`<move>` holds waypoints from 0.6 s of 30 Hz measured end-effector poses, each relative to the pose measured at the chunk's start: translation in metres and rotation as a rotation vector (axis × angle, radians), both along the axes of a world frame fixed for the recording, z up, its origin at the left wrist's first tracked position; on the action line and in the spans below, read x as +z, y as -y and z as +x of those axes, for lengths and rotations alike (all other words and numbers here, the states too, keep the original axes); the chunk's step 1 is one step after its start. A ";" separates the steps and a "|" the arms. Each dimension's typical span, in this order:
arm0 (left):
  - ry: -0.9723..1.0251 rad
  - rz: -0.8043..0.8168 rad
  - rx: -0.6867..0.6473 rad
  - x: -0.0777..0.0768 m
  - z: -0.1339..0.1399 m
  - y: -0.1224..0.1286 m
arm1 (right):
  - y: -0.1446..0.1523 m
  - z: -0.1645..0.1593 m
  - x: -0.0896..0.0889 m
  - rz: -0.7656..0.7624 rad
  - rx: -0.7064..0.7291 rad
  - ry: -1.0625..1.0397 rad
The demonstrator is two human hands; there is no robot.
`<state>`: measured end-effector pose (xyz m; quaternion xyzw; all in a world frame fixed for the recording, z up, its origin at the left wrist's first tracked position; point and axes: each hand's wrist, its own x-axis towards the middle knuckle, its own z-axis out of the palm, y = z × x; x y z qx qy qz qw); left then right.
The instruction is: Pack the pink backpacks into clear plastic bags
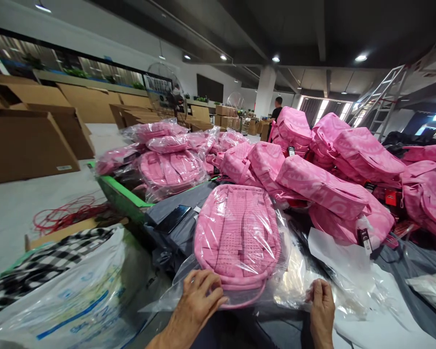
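A pink backpack in a clear plastic bag lies in front of me, straps side up. My left hand is closed on the bag by the backpack's lower left edge, fingers bent against the plastic. To the right, my right hand is closed in a pinch on clear plastic film near the bag's lower right side. Whether that film belongs to the same bag, I cannot tell. Flat plastic bags and white paper sheets lie beside it.
Unbagged pink backpacks are heaped behind and right. Bagged backpacks pile up at the back left by a green edge. A phone rests on dark cloth. Cardboard boxes, a fan and a person stand farther off.
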<state>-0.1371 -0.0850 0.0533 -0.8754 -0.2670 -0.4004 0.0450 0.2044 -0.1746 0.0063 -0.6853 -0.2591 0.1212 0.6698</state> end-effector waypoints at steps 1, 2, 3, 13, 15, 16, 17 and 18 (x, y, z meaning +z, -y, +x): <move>-0.006 0.012 -0.010 0.003 0.000 -0.002 | -0.001 -0.001 0.001 0.004 -0.015 -0.001; -0.017 0.023 -0.029 0.007 0.000 -0.004 | -0.001 -0.003 0.003 0.012 -0.031 -0.008; -0.024 0.030 -0.049 0.011 0.000 -0.006 | -0.002 -0.004 0.003 0.022 -0.043 -0.019; -0.016 -0.056 -0.018 0.015 0.007 -0.004 | -0.002 -0.004 0.002 0.014 -0.024 -0.063; 0.019 -0.137 -0.052 0.013 0.008 -0.004 | -0.002 -0.004 0.003 0.009 -0.030 -0.076; 0.033 -0.162 -0.067 0.012 0.008 -0.004 | -0.002 -0.004 0.003 0.009 -0.033 -0.076; 0.045 -0.170 -0.075 0.011 0.008 -0.004 | -0.002 -0.004 0.003 0.012 -0.034 -0.069; 0.053 -0.163 -0.081 0.010 0.008 -0.004 | -0.001 -0.004 0.003 0.017 -0.034 -0.059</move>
